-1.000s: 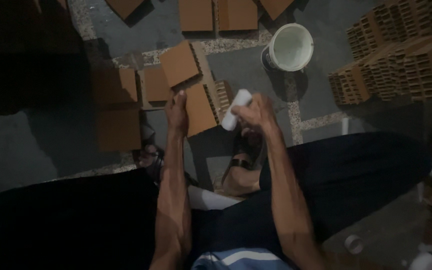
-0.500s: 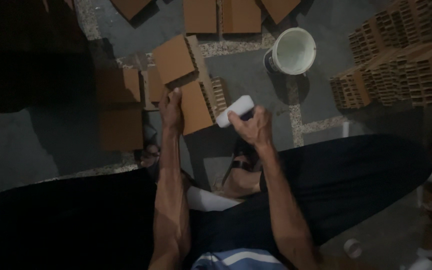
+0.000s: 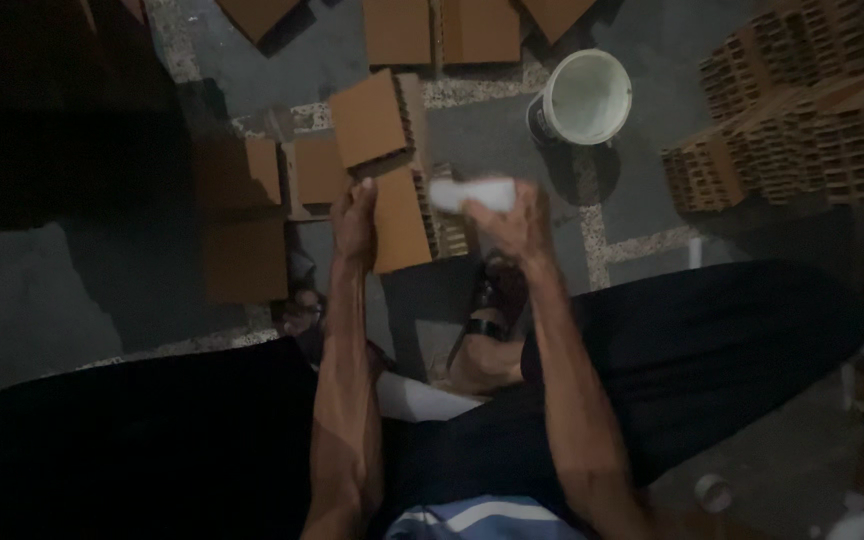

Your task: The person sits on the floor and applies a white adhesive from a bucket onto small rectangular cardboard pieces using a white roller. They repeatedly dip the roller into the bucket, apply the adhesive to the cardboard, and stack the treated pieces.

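Observation:
I am seated over a dim floor strewn with hollow clay bricks. My left hand [image 3: 354, 222] grips the left edge of an orange brick [image 3: 404, 222] standing between my knees. My right hand [image 3: 514, 222] is closed around a white cylindrical object [image 3: 472, 193], blurred by motion, held just above the brick's perforated right side. A second orange brick [image 3: 372, 120] lies just beyond the held one.
A white bucket [image 3: 584, 98] stands on the grey floor at upper right. Stacks of perforated bricks [image 3: 802, 110] fill the right edge. More flat bricks [image 3: 442, 30] lie along the top and at left [image 3: 242, 215]. My sandalled foot [image 3: 487, 335] rests below the brick.
My right hand has swung the white object leftward and level across the top of the brick. The left hand keeps its hold on the brick.

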